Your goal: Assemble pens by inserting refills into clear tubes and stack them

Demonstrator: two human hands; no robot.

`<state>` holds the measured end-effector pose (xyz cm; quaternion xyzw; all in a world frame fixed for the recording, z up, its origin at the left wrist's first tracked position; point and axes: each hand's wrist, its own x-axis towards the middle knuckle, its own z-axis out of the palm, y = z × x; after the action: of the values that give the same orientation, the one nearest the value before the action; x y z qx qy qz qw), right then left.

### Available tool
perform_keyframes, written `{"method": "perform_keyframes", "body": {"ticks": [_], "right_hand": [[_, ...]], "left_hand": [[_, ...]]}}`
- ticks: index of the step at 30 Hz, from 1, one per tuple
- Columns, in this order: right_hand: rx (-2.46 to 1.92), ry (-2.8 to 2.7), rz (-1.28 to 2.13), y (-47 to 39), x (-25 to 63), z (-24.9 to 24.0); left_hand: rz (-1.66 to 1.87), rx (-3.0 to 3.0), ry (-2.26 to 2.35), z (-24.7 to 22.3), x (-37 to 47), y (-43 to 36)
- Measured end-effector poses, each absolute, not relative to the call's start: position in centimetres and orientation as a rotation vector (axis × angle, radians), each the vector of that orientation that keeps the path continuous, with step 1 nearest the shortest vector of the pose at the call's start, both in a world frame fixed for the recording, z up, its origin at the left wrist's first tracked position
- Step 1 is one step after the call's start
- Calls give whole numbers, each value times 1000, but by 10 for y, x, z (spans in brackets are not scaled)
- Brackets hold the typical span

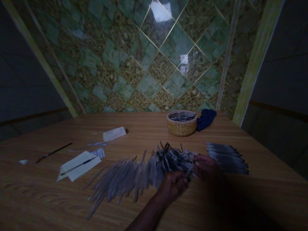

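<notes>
Above the right end of a long heap, a slim, pale pen (189, 170) is pinched between my two hands. My left hand (173, 185) closes its fingers on the lower end. At the upper end, the fingertips of my right hand (205, 165) are closed; finer detail is lost in the dim light. Pale, translucent pen barrels (120, 179) lie spread out to the left. Thin dark pen parts (168, 157) are piled just beyond my hands. A neat row of dark-ended pens (226, 158) lies to the right of my right hand.
A round wicker basket (182, 128) with pen-like sticks stands at the back, beside a dark blue cloth (206, 118). Farther left are a white box (114, 133), papers (79, 163) with a dark pen on them, and a thin dark stick (54, 152). A tiled wall rises behind the table.
</notes>
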<state>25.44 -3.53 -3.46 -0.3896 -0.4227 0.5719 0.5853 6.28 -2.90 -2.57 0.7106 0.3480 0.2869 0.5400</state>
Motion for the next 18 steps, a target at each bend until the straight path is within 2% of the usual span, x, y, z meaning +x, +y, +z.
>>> {"method": "perform_keyframes", "body": {"ticks": [7, 18], "right_hand": [[-1145, -1246, 1223, -36, 273, -35], [-1243, -1425, 1186, -37, 278, -32]], "left_hand": [[562, 2006, 869, -18, 56, -24], [497, 2267, 891, -8, 52, -26]]}}
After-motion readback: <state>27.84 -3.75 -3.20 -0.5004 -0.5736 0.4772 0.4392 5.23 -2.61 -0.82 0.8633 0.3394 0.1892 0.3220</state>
